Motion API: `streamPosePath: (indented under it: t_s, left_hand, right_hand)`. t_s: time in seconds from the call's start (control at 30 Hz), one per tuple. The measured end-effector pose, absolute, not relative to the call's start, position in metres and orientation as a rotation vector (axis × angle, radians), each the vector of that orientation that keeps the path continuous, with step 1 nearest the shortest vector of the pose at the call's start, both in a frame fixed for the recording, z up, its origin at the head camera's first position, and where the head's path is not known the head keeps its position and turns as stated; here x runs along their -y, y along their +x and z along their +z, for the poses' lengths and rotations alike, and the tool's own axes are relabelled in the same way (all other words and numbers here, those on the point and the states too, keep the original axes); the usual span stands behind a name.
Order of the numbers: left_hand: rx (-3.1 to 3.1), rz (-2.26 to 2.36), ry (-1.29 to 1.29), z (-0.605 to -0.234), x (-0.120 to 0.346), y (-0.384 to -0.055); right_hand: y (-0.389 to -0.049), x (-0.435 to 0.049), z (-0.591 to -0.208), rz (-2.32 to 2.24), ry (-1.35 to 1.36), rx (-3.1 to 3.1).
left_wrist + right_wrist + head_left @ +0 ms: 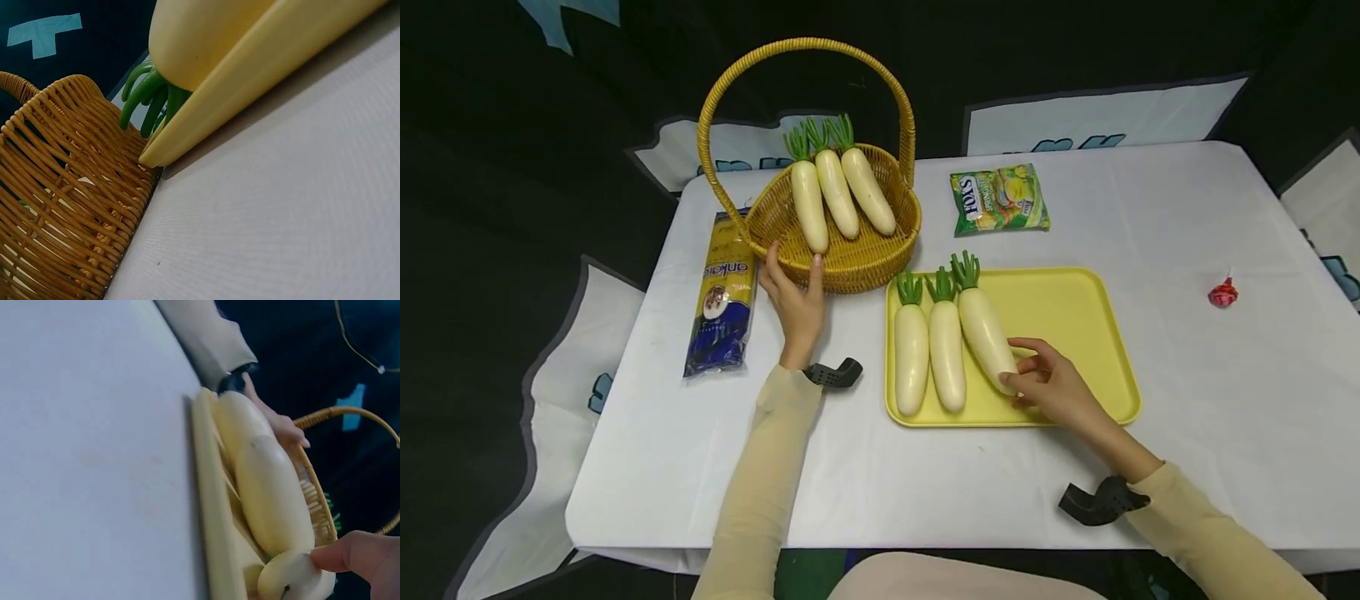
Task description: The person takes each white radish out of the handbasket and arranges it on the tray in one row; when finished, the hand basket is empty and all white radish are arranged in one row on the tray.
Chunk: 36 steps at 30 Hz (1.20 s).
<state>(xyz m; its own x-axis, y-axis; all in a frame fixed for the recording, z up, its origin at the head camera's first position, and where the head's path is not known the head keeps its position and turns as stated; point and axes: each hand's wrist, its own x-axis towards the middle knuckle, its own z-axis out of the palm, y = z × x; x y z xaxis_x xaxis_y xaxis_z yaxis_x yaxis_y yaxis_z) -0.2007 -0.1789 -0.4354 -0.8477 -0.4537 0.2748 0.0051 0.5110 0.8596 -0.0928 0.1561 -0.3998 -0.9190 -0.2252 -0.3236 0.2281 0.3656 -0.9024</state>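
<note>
My right hand pinches the lower end of a white radish on the yellow tray; in the right wrist view, the thumb presses on its tip. Two more radishes lie beside it, a middle radish and a left radish, all with green stalks toward the back. My left hand touches the front rim of a wicker basket, thumb and fingers spread. Three radishes lie side by side in this basket. The left wrist view shows the wicker wall close to the tray's edge, not the hand.
A blue and gold packet lies left of the basket, partly behind its handle. Behind the tray is a green packet. A small red wrapped candy sits to the right on the white-covered table.
</note>
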Motion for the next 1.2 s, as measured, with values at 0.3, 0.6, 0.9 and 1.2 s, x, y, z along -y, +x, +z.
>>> streamPosePath:
  t_s: [0.3, 0.6, 0.9, 1.2]
  left_hand:
    - [2.272, -1.301, 0.361, -0.434, 0.178, -0.201]
    - [2.276, -1.309, 0.379, -0.434, 0.178, -0.198]
    - [2.278, -1.307, 0.378, -0.433, 0.179, -0.199]
    - [2.266, -1.302, 0.370, -0.433, 0.179, -0.198]
  right_hand:
    - [-0.085, -0.148, -0.398, -1.457, -0.089, -2.384]
    - [-0.096, -0.144, -0.394, -1.362, -0.197, -2.539]
    - [-0.120, -0.132, -0.385, -1.374, -0.321, -2.606]
    - [-0.153, -0.112, -0.368, -1.461, -0.390, -2.588]
